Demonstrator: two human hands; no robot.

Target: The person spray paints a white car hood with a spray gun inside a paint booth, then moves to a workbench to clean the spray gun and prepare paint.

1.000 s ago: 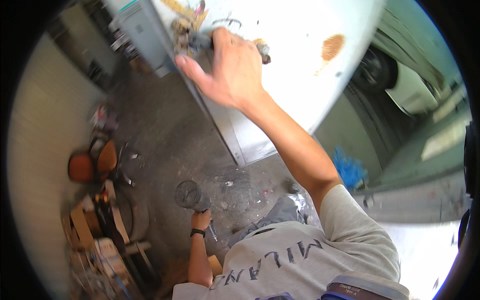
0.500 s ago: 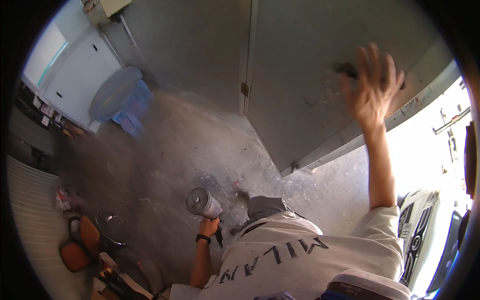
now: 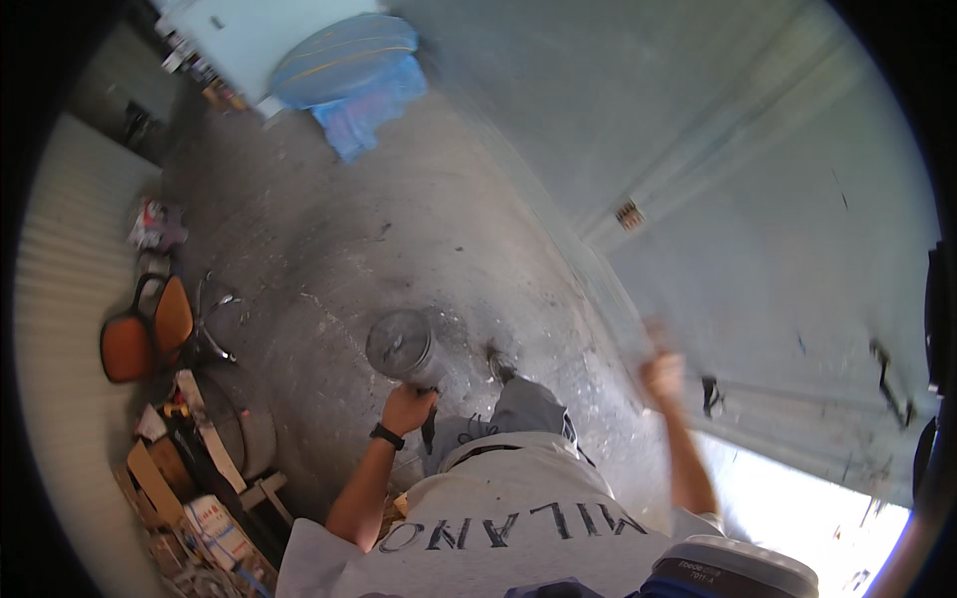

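Note:
My left hand (image 3: 407, 409) is closed round a dark spray gun (image 3: 429, 423) with a large translucent grey cup (image 3: 399, 343) on top, held low in front of my legs. My right hand (image 3: 661, 371) is lower right of centre, just in front of a grey metal door (image 3: 778, 249), smeared by motion, so its finger shape and any contact are unclear. The door has a hinge (image 3: 629, 214) and dark handles (image 3: 881, 379).
A blue plastic-covered object (image 3: 344, 65) stands at the far upper left by a white cabinet (image 3: 244, 35). An orange chair (image 3: 128, 347) and piled cardboard and wood (image 3: 199, 518) line the left wall. Bright light shows at lower right.
My right hand has come down and back from the door's handle to my right side, and the grey door now spans the right of the view. My left hand still holds the spray gun low.

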